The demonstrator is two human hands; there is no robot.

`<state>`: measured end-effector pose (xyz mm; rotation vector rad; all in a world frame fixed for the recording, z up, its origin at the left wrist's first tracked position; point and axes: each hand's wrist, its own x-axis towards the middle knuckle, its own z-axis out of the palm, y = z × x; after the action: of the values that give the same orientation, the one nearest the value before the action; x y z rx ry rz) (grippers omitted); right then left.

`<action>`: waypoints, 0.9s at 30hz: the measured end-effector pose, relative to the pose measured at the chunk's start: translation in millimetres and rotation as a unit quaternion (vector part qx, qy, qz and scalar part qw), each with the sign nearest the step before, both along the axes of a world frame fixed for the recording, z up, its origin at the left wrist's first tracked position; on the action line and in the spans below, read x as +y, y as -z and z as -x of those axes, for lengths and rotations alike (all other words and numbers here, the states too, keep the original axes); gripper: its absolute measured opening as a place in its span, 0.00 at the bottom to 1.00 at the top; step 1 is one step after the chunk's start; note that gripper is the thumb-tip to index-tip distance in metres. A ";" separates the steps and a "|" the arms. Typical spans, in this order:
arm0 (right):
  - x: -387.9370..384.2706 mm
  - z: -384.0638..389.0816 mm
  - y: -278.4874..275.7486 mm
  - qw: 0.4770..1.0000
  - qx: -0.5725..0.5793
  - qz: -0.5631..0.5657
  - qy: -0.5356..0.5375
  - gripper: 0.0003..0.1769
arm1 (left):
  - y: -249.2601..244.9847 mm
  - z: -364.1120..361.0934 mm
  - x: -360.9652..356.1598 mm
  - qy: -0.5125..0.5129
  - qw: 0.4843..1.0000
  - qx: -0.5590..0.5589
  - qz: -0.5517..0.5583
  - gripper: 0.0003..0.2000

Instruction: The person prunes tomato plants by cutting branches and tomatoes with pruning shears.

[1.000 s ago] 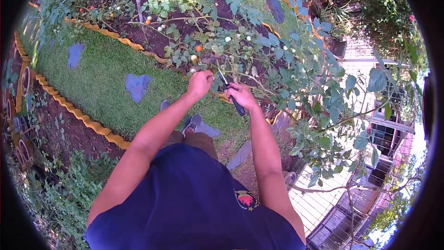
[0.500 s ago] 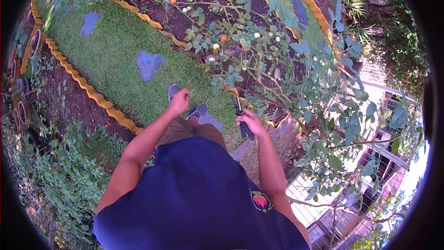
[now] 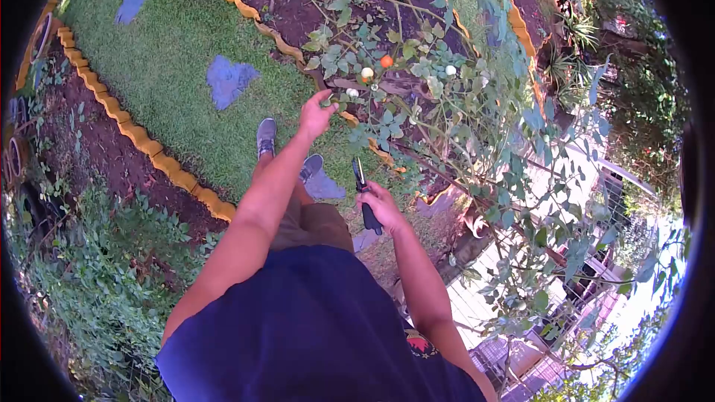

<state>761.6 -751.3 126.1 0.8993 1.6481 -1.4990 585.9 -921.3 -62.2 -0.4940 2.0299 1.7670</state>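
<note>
Shears (image 3: 360, 176) in right hand (image 3: 382, 208), left hand (image 3: 316, 113) grasp unclear

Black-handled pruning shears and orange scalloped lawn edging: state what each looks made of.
Black-handled pruning shears: blades look like metal, thin and grey; grips dark matte, probably plastic or rubber. Orange scalloped lawn edging: possibly moulded concrete or plastic, judging by uniform repeated curves.
</note>
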 end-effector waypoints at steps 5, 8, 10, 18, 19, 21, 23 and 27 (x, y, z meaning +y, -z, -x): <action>-17.8 37.8 17.2 0.994 0.007 0.036 0.101 0.22 | -56.0 4.3 -4.7 0.063 0.990 -0.124 -0.007 0.10; -29.6 62.9 11.8 0.984 0.009 0.051 0.170 0.17 | -37.5 -10.3 -6.2 0.089 0.994 0.046 0.032 0.09; -34.7 78.8 6.4 0.980 0.010 0.049 0.195 0.18 | -33.1 -17.9 -6.9 0.091 0.982 0.155 0.058 0.09; -39.6 144.1 -5.6 0.977 0.065 -0.066 0.191 0.19 | -58.9 -9.2 -12.6 0.095 0.984 0.144 0.053 0.11; -37.5 149.0 -6.1 0.980 0.033 -0.063 0.183 0.19 | -59.2 -7.9 -14.0 0.099 0.984 0.140 0.055 0.12; -35.6 157.6 -7.1 0.984 -0.030 -0.057 0.169 0.18 | -58.0 -5.9 -16.7 0.107 0.984 0.133 0.057 0.13; -33.9 152.8 4.8 0.984 -0.053 -0.057 0.161 0.19 | -54.1 -4.8 -17.8 0.102 0.982 0.147 0.052 0.10; -31.4 156.1 1.0 0.984 -0.100 -0.047 0.139 0.20 | -54.0 -0.6 -20.1 0.112 0.983 0.139 0.039 0.15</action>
<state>605.5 -782.7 125.1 1.3329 1.5027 -1.4632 586.5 -941.4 -8.2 -0.0340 2.2465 1.7009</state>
